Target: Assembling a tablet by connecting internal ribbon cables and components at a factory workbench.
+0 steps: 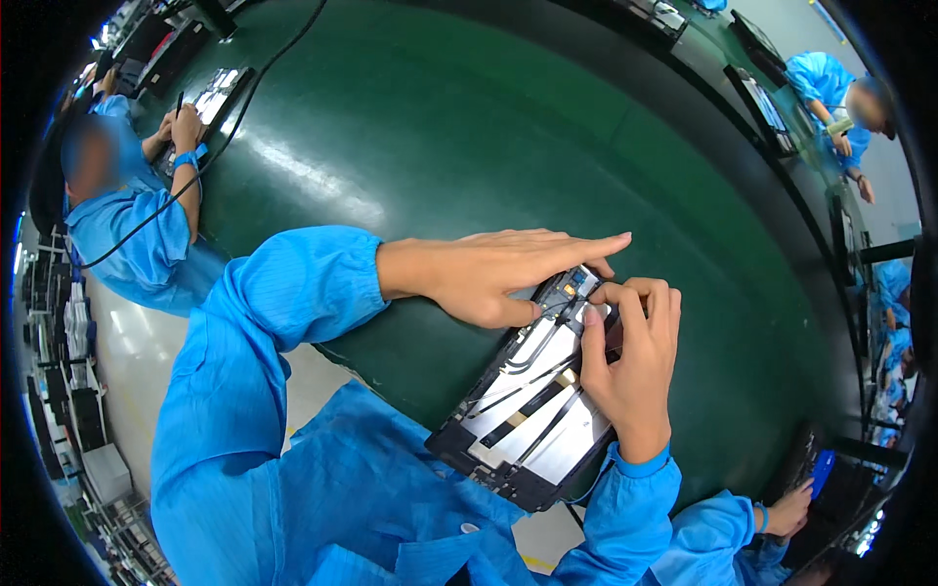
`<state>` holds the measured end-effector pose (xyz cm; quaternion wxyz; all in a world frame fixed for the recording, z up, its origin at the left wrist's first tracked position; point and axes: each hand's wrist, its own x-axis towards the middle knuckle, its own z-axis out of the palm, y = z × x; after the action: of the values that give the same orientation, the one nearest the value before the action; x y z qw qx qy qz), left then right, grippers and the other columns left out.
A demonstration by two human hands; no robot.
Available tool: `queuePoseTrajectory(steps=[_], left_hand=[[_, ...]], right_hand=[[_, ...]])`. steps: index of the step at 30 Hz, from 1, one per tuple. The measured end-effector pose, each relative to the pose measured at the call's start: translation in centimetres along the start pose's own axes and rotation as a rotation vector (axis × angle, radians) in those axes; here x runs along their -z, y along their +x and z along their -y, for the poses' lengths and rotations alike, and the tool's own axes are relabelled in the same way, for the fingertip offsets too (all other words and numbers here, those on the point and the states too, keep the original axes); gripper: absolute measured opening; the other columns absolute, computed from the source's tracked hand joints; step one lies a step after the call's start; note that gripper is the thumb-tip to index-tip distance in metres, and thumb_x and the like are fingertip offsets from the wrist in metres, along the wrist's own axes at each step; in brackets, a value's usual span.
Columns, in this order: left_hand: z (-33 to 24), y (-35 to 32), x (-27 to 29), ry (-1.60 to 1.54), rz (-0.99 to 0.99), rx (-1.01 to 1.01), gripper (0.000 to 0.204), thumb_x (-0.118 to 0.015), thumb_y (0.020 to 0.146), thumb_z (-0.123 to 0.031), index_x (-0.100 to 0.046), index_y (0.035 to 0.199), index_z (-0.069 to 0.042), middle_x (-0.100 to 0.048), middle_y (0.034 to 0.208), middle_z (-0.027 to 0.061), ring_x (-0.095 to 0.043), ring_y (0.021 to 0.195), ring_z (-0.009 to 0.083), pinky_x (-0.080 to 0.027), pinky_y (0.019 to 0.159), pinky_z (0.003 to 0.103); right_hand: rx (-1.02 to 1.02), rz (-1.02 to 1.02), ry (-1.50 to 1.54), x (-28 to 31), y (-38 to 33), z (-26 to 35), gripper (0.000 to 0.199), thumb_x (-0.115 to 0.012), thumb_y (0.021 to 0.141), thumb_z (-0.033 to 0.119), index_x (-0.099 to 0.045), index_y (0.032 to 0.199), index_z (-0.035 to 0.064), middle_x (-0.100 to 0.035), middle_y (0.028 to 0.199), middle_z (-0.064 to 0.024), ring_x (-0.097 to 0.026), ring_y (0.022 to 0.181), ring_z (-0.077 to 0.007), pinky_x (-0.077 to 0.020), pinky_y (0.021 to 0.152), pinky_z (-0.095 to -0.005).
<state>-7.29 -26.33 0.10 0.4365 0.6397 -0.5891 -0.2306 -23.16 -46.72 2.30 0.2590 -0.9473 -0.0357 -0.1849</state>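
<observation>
The left hand (489,280), thumb spread, met the opened device (532,398). Beside it curled the right hand (633,354), any pinch unclear.

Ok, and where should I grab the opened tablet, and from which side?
Likely the long left rim of the tablet, below the left hand, coming from the left: it's a flat slab with exposed insides, and that stretch looks uncovered.

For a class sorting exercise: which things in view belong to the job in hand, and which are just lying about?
Job in hand:
left hand
right hand
opened flat device

Apart from it:
black cable, upper left
pale box, far left
</observation>
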Motion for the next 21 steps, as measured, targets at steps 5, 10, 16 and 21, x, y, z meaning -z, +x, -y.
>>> queuePoseTrajectory(steps=[5, 10, 16, 21], left_hand=[[0.73, -0.14, -0.30, 0.054, -0.028, -0.053, 0.115, -0.068, 0.080, -0.004, -0.018, 0.183, -0.009, -0.055, 0.169, 0.0223, -0.052, 0.152, 0.0457, -0.038, 0.128, 0.055], [0.59, 0.11, -0.28, 0.102, -0.012, -0.061, 0.107, -0.070, 0.087, -0.012, -0.021, 0.182, -0.007, -0.059, 0.160, 0.0243, -0.058, 0.140, 0.0472, -0.041, 0.123, 0.054], [0.87, -0.02, -0.61, 0.116, -0.047, -0.078, 0.107, -0.071, 0.085, -0.012, -0.024, 0.181, -0.008, -0.060, 0.161, 0.0212, -0.059, 0.140, 0.0446, -0.041, 0.124, 0.054], [0.21, 0.13, -0.31, 0.075, -0.035, -0.026, 0.116, -0.069, 0.074, -0.007, -0.026, 0.181, -0.009, -0.061, 0.161, 0.0220, -0.057, 0.145, 0.0437, -0.040, 0.126, 0.053]], right_hand=[[0.028, -0.027, -0.061, -0.31, 0.27, -0.15, 0.015, -0.078, 0.090, 0.007, -0.071, 0.103, 0.0053, -0.060, 0.113, -0.0142, -0.054, 0.111, -0.0375, -0.0443, 0.098, -0.0504], [0.019, -0.018, -0.036, -0.48, 0.06, -0.55, 0.013, -0.076, 0.089, 0.002, -0.070, 0.100, 0.0043, -0.061, 0.118, -0.0155, -0.054, 0.118, -0.0405, -0.0436, 0.103, -0.0530], [0.088, -0.038, -0.120, -0.77, -0.33, 0.18, 0.014, -0.072, 0.083, -0.002, -0.066, 0.093, 0.0040, -0.065, 0.124, -0.0154, -0.055, 0.128, -0.0422, -0.0434, 0.111, -0.0572], [0.154, -0.071, -0.085, -0.45, -0.54, 0.42, 0.017, -0.070, 0.078, -0.005, -0.063, 0.090, 0.0044, -0.067, 0.117, -0.0137, -0.058, 0.125, -0.0401, -0.0443, 0.116, -0.0595]])
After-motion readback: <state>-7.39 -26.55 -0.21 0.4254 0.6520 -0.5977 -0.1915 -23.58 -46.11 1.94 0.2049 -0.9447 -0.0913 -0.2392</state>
